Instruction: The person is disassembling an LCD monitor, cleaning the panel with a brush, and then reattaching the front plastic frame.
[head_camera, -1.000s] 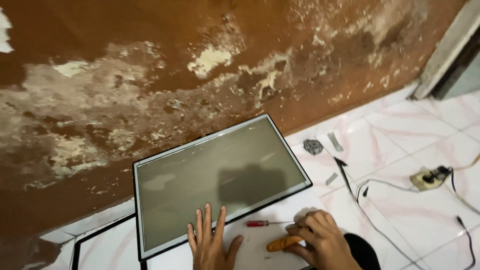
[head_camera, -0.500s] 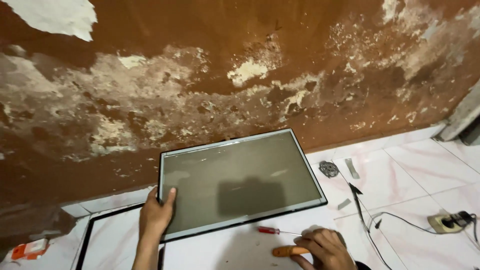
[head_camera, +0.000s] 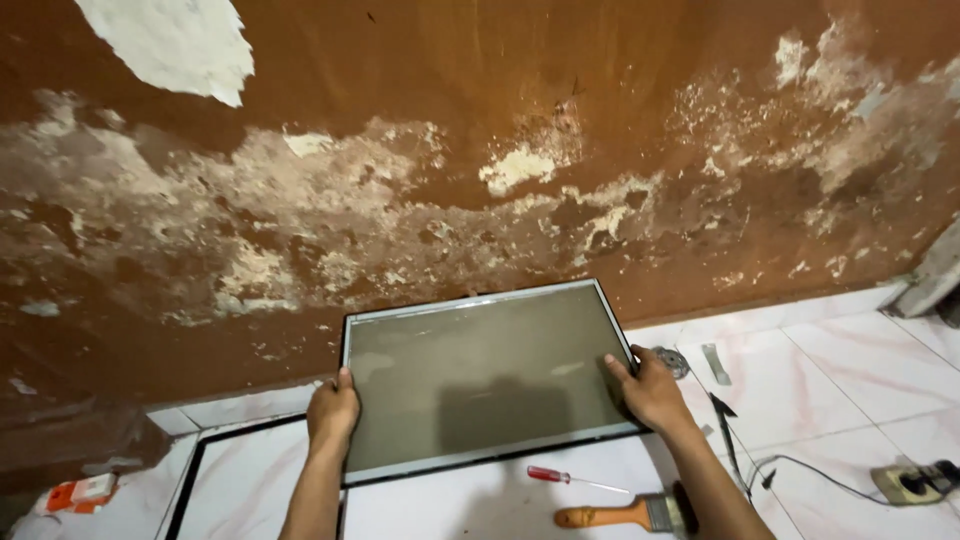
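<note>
A flat rectangular screen panel (head_camera: 480, 370) with a grey face and thin metal edge is tilted up off the white tiled floor, in front of a peeling brown wall. My left hand (head_camera: 333, 410) grips its left edge and my right hand (head_camera: 650, 392) grips its right edge. Below the panel on the floor lie a red-handled screwdriver (head_camera: 565, 479) and an orange-handled paintbrush (head_camera: 625, 515).
A black rectangular frame (head_camera: 195, 470) lies on the floor at the left. A small round part (head_camera: 672, 360) and a metal strip (head_camera: 713, 362) lie to the right. A black cable (head_camera: 800, 465) runs to a power strip (head_camera: 915, 482). An orange and white object (head_camera: 80, 493) sits at far left.
My right hand has left the paintbrush on the floor and taken the panel's right edge. Both hands now hold the panel, and the view has shifted left and up.
</note>
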